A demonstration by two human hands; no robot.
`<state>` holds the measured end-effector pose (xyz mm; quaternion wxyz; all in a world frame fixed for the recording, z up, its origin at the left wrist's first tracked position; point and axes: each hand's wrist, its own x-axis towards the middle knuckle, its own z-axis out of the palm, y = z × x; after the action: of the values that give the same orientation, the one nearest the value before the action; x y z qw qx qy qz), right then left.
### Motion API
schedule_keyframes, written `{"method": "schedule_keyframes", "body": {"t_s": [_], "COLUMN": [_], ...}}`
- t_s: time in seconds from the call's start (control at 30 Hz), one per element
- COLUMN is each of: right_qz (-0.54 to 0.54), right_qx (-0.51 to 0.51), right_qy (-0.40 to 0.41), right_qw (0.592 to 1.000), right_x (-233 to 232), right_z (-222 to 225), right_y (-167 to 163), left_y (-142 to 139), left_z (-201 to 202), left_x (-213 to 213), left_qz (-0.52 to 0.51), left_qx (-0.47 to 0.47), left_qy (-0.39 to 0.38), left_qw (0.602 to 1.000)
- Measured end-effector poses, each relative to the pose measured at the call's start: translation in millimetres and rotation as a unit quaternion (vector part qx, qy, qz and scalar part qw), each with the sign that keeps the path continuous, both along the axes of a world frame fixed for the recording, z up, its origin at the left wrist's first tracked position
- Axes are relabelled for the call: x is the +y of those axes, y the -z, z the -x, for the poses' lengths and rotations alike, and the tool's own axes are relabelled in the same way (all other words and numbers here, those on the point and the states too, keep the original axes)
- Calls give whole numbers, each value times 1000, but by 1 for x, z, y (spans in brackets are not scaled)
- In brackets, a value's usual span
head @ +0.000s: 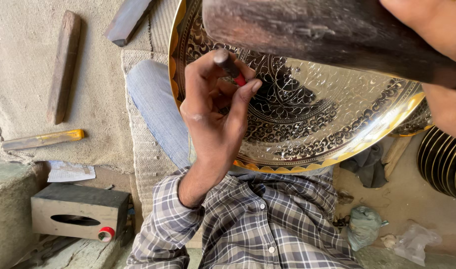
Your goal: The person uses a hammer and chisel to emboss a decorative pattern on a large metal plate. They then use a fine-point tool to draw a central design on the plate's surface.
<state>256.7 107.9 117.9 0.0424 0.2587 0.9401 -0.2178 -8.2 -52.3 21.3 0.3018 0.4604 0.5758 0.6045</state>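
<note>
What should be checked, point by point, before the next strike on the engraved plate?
1. Chisel grip: left hand pinches the chisel between its fingertips. Ok.
2. Chisel tip on the engraved plate: hidden behind the fingers. Cannot tell.
3. Mallet grip: right hand holds the dark wooden mallet, raised over the plate. Ok.
4. Fingers out of the strike path: they sit just below the chisel's top. Not ok.
5. Plate support: it rests over the lap; its underside is out of view. Cannot tell.
6. Mallet lined up with the chisel's top: the mallet is blurred. Cannot tell.
</note>
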Motion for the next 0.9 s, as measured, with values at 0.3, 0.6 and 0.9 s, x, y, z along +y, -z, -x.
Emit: {"method": "schedule_keyframes", "body": {"t_s": [0.3,0.6,0.9], "right_qz": [6,12,-4], "right_qx": [-13,-19,-8], "right_qy": [15,20,11], "right_qw": [1000,1000,1000], "right_x": [2,-3,-4], "right_z": [-9,-16,-6], "right_y": [1,3,5], "left_y": [-3,-5,-7], "left_z": [-2,-1,4], "left_x": [-1,0,3], "left_qz": [-3,7,30], "left_qx": [23,12,36], "left_qy": [3,-3,28], "left_qw": [1000,1000,998]}}
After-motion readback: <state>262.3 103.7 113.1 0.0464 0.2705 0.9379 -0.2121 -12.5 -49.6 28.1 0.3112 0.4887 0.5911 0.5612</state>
